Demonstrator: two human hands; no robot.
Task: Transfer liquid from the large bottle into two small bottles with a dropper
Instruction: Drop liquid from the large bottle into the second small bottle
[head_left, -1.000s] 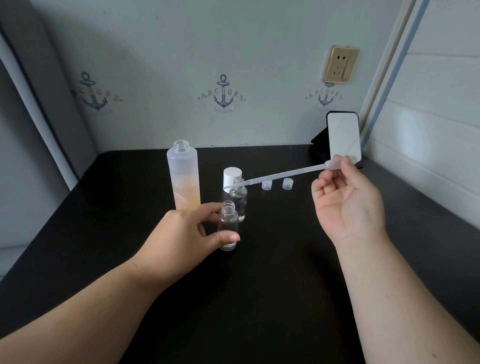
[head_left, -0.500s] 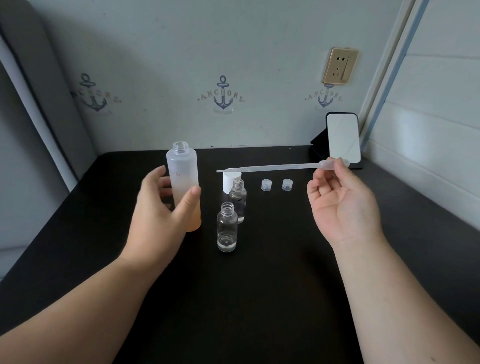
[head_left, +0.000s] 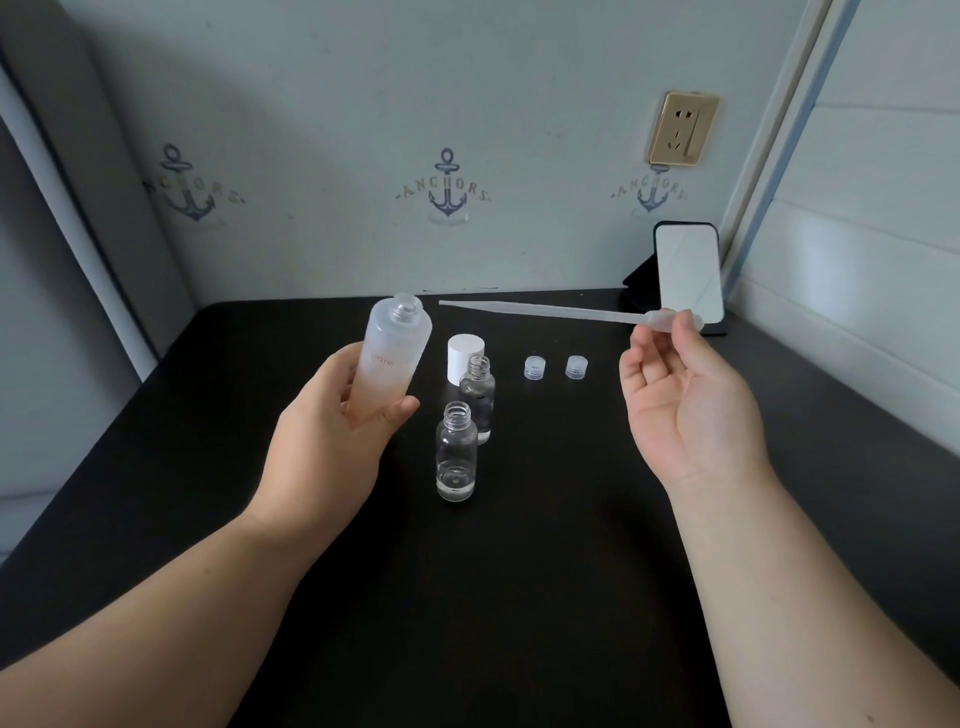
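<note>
A: Since last frame, our left hand (head_left: 332, 447) grip lifted the frosted large bottle (head_left: 392, 361) off the bench (head_left: 519, 597) and tilted it right.

B: Yep, our right hand (head_left: 685, 410) still pinches the dropper (head_left: 571, 313) bulb, tip near the bottle mouth.

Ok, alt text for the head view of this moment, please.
A left hand holds an uncapped frosted large bottle tilted over a black table, while the right hand pinches a dropper pointing toward its mouth. Two open small bottles stand between the hands, caps behind them.
</note>
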